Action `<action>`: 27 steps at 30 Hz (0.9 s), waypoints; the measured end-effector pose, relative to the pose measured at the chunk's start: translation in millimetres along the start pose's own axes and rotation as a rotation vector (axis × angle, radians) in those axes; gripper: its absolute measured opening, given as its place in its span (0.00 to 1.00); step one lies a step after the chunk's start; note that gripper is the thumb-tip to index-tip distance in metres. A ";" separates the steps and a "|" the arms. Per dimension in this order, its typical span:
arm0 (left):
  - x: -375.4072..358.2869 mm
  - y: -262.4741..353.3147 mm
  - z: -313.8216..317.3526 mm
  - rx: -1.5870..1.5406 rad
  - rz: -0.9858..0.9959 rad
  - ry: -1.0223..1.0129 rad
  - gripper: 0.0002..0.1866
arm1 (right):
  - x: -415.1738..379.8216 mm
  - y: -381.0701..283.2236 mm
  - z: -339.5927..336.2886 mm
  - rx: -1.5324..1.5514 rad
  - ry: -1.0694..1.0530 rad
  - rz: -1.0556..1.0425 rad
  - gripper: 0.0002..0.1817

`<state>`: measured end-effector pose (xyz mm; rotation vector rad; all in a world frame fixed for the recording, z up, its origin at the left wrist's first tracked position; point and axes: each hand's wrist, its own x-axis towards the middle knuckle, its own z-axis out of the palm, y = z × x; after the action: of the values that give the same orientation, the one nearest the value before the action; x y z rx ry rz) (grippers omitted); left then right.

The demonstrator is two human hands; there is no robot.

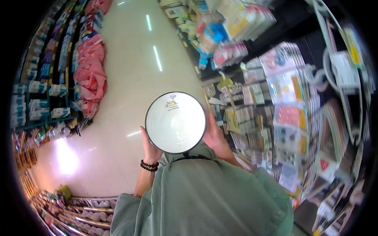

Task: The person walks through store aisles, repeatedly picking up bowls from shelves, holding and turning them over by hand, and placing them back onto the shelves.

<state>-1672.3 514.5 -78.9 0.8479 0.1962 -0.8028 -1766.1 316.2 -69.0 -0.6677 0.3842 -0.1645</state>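
A round white bowl (173,129) with a thin dark rim is held in front of my chest, its inside facing up toward me. Near the far edge of its inner wall is a small printed drawing with lettering. My left hand (149,147), with a dark beaded bracelet at the wrist, grips the bowl's left side. On the opposite side my right hand (214,134) holds it too, its fingers partly hidden behind the rim. The inside of the bowl shows only glossy reflections.
Hanging packaged goods (289,114) fill racks close on my right. Shelves of packets (39,104) and pink plastic bags (90,74) line the left side. Shiny tiled floor (126,70) runs between them. More shelves with rounded items (90,216) stand at lower left.
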 end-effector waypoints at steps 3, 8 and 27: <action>41.9 22.1 7.6 -0.198 -0.016 0.041 0.40 | 68.2 -9.5 -6.0 -0.301 -0.073 -0.015 0.31; 124.4 69.6 50.6 -0.162 0.077 0.147 0.41 | 163.8 -47.6 8.1 -0.552 -0.087 -0.050 0.28; 414.0 257.9 77.0 -0.186 0.427 0.002 0.44 | 505.5 -121.3 129.8 0.214 -0.072 0.224 0.37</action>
<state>-1214.3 330.4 -63.5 0.6817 0.0842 -0.3773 -1254.0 159.8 -47.6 -0.4152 0.3636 0.0319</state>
